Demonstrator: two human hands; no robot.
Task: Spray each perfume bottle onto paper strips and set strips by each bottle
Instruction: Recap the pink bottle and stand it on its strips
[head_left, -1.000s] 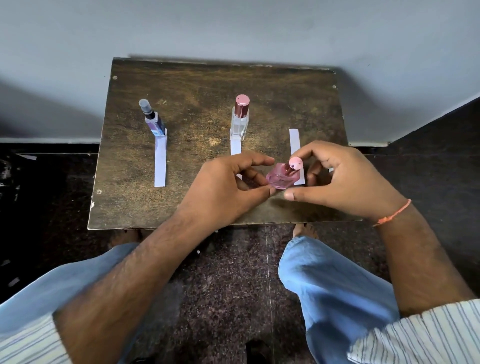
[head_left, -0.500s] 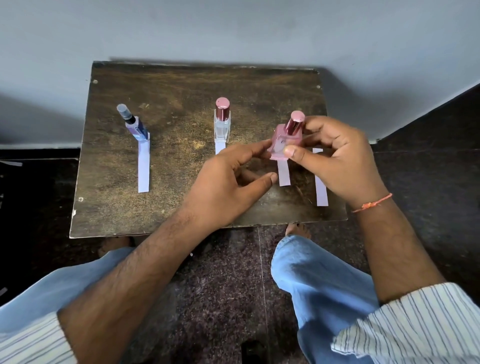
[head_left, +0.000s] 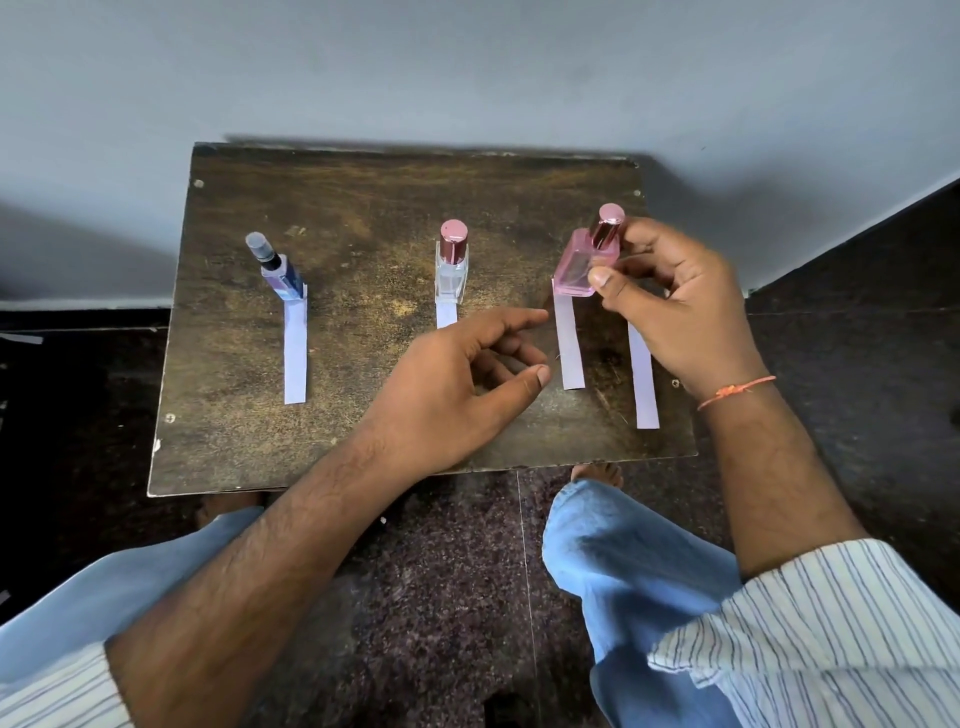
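We are at the third bottle of 3. Our right hand pinches the pink bottle, thumb on its near face and fingers curled round the capped neck, and holds it at the far end of a paper strip; whether its base already rests on the worktop we cannot tell. Our left hand hangs just left of that strip, fingers loosely curled and apart, gripping nothing.

Taking the pink bottle as our mark: the clear bottle stands to its left with a strip at its foot, partly hidden by our left hand; the blue bottle stands further left with its own strip. A 4th strip lies right of the pink bottle's strip, partly under our right hand, with no bottle at its head.

We judge the step to be setting the pink bottle down. Next we need to seat it upright, loosen thumb and fingers without tipping it, and draw back clear of the strips.
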